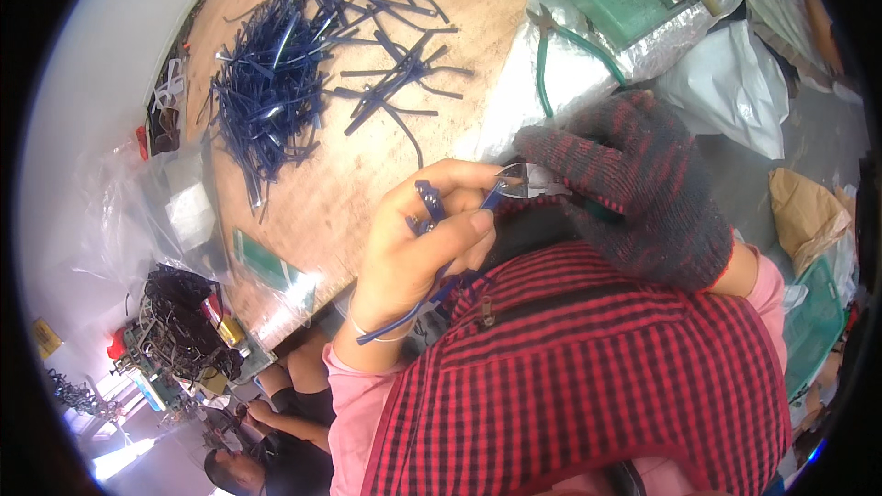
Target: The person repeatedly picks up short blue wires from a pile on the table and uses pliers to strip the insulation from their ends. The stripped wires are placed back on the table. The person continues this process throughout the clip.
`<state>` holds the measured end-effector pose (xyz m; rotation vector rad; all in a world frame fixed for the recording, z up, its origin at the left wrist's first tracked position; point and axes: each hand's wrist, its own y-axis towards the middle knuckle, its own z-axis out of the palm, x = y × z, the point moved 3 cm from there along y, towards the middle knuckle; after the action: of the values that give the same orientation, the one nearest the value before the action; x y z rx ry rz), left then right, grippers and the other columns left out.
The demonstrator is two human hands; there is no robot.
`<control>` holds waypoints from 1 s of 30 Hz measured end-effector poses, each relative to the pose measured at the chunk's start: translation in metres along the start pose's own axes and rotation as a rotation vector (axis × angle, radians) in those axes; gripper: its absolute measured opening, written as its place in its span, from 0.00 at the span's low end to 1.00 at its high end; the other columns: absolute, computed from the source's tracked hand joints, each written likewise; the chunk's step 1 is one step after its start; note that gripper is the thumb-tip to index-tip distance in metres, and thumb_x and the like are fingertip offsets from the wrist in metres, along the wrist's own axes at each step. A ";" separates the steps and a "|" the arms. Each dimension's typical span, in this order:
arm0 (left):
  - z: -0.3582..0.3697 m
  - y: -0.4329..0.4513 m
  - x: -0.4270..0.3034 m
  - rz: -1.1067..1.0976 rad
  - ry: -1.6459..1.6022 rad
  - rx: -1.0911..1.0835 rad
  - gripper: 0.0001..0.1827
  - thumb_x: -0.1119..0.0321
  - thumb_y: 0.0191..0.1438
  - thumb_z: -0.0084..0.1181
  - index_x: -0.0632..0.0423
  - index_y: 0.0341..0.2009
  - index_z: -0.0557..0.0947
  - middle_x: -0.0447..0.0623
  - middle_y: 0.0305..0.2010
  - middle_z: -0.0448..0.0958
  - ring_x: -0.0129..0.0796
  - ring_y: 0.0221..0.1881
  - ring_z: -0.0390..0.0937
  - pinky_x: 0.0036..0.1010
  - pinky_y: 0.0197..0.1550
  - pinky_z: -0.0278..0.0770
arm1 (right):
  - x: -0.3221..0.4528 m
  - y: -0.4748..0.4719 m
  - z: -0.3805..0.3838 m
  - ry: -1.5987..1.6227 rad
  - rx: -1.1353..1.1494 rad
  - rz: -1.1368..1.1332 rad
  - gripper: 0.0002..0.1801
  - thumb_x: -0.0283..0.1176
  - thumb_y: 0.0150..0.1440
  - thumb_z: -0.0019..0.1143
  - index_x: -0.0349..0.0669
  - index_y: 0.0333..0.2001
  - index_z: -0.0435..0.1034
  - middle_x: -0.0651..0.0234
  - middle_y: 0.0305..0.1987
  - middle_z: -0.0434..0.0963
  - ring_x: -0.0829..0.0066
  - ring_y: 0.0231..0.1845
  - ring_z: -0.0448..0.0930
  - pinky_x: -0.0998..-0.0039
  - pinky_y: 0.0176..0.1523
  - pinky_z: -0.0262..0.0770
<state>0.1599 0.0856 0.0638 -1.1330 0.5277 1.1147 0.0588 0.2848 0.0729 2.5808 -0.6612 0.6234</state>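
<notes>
My bare left hand (441,220) holds several dark blue plastic strips that look like eyeglass temples (431,200), with small metal hinge parts at their ends. One of them, a single temple (493,196), is pinched between thumb and forefinger, tip up. My right hand (634,186), in a dark red-and-black knit glove, grips a pair of pliers (548,182). Their metal jaws meet the pinched temple's hinge end; most of the handles are hidden in the glove. Ahead on the wooden table lie a large heap of blue temples (272,83) and a smaller loose group (406,76).
Green-handled cutting nippers (544,62) lie on silvery plastic sheeting (510,103) by a green machine base (606,0). A white plastic bag (730,83) and brown paper (806,217) are at right. A clear bag (138,200) hangs off the left side. Another person (296,441) works at lower left.
</notes>
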 end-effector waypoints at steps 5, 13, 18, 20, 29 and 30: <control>0.001 -0.001 -0.006 -0.112 0.012 0.010 0.16 0.84 0.59 0.53 0.70 0.52 0.79 0.41 0.22 0.71 0.22 0.22 0.64 0.21 0.25 0.57 | 0.003 0.002 -0.009 -0.199 0.017 -0.097 0.28 0.32 0.44 0.69 0.56 0.53 0.80 0.69 0.38 0.73 0.62 0.42 0.74 0.58 0.43 0.70; 0.008 -0.005 -0.011 -0.287 0.116 0.031 0.17 0.83 0.50 0.55 0.73 0.46 0.81 0.45 0.21 0.73 0.23 0.17 0.63 0.20 0.21 0.54 | -0.005 0.001 -0.011 -0.314 0.035 -0.295 0.23 0.34 0.45 0.65 0.64 0.49 0.81 0.74 0.34 0.70 0.66 0.40 0.74 0.60 0.41 0.69; 0.008 0.000 -0.012 -0.310 0.233 0.067 0.15 0.82 0.50 0.59 0.71 0.45 0.82 0.43 0.22 0.74 0.21 0.20 0.67 0.18 0.23 0.59 | -0.006 0.000 -0.010 -0.366 0.032 -0.332 0.22 0.37 0.47 0.63 0.68 0.48 0.81 0.76 0.32 0.69 0.68 0.37 0.73 0.61 0.40 0.69; 0.008 0.001 -0.011 -0.322 0.261 0.070 0.16 0.81 0.50 0.60 0.71 0.45 0.82 0.43 0.22 0.74 0.21 0.20 0.67 0.18 0.23 0.59 | -0.004 0.002 -0.009 -0.383 0.047 -0.334 0.21 0.38 0.48 0.63 0.69 0.49 0.81 0.76 0.32 0.69 0.68 0.36 0.73 0.61 0.39 0.69; -0.017 0.012 -0.001 0.024 0.228 -0.021 0.16 0.74 0.58 0.60 0.68 0.49 0.80 0.44 0.22 0.73 0.22 0.18 0.67 0.20 0.24 0.61 | -0.039 -0.040 0.011 0.262 -0.020 0.083 0.34 0.22 0.43 0.64 0.52 0.58 0.78 0.65 0.42 0.79 0.58 0.46 0.79 0.59 0.54 0.75; -0.037 0.027 -0.013 0.301 0.624 -0.123 0.12 0.73 0.59 0.61 0.65 0.46 0.81 0.47 0.26 0.77 0.27 0.21 0.72 0.24 0.28 0.68 | -0.042 -0.045 0.006 0.269 -0.035 0.174 0.35 0.20 0.43 0.63 0.49 0.59 0.77 0.62 0.44 0.80 0.55 0.48 0.79 0.58 0.57 0.75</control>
<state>0.1371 0.0466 0.0476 -1.5514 1.1564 1.0447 0.0514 0.3322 0.0347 2.3642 -0.8008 0.9849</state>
